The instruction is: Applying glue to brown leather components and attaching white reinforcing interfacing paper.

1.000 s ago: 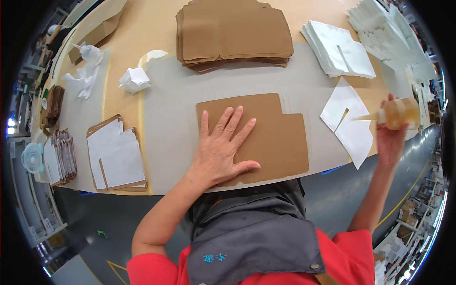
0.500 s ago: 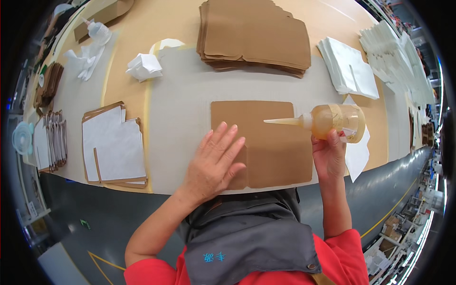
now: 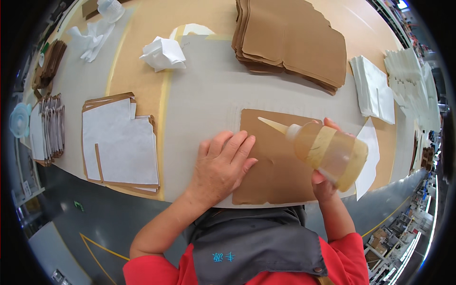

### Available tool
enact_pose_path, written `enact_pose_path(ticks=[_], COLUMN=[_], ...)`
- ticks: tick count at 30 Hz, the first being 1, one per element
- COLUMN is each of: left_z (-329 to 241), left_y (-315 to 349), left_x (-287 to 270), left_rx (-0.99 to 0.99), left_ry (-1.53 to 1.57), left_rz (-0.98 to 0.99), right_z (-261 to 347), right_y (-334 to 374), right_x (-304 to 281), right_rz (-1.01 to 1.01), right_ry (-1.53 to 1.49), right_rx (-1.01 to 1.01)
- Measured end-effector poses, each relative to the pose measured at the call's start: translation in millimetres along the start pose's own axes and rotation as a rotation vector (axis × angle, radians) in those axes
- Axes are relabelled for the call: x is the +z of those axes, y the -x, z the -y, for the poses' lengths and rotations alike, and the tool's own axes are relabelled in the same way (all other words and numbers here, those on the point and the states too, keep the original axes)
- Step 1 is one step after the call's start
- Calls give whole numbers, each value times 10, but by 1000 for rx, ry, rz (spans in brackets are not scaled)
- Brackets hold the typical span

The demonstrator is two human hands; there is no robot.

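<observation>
A flat brown leather-like piece (image 3: 280,175) lies in front of me near the table's front edge. My left hand (image 3: 223,164) rests palm down at its left edge, fingers laid out and holding nothing. In my right hand (image 3: 325,187) is a clear squeeze bottle (image 3: 335,154) of amber liquid, banded with tape. Its long pointed nozzle slants over the piece's far left part; I cannot tell whether the tip touches. The bottle's body covers much of the piece's right side.
Beyond the piece stands a stack of brown pieces (image 3: 294,38). White-topped cut pieces (image 3: 121,142) lie at left, a crumpled white tissue (image 3: 164,53) behind them. To the right are folded white sheets (image 3: 373,90) and a loose white sheet (image 3: 369,156). Another bottle (image 3: 110,9) sits far left.
The bottle has tilted, its nozzle now pointing away and to the left, and looks nearer. My left hand's fingers have drawn closer together at the piece's edge. The whole view has shifted and turned slightly.
</observation>
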State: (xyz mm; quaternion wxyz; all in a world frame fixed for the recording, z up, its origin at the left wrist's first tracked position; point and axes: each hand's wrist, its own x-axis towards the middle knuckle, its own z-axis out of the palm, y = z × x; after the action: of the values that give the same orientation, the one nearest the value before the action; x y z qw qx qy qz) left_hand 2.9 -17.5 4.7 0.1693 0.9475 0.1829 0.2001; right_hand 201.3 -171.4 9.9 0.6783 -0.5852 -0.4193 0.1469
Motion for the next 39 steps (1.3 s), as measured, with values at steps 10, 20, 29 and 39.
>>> enact_pose_path(ticks=[10,20,29,39], left_z=[-2,-13,-14,-25], left_y=[5,10,-2,-2], left_x=[-23,-29,-20,-12], left_rx=[-41,-46,-39,-36], left_ry=[26,32,-4,-23], left_rz=[34,48,36,21], right_z=[-12,130,193,239], right_y=[-214,-278,-195,-27], right_x=[106,123,-25,-429], right_rz=[378,498,459,383], right_ry=[139,195,303,376], right_rx=[-186,-294,-314,-275])
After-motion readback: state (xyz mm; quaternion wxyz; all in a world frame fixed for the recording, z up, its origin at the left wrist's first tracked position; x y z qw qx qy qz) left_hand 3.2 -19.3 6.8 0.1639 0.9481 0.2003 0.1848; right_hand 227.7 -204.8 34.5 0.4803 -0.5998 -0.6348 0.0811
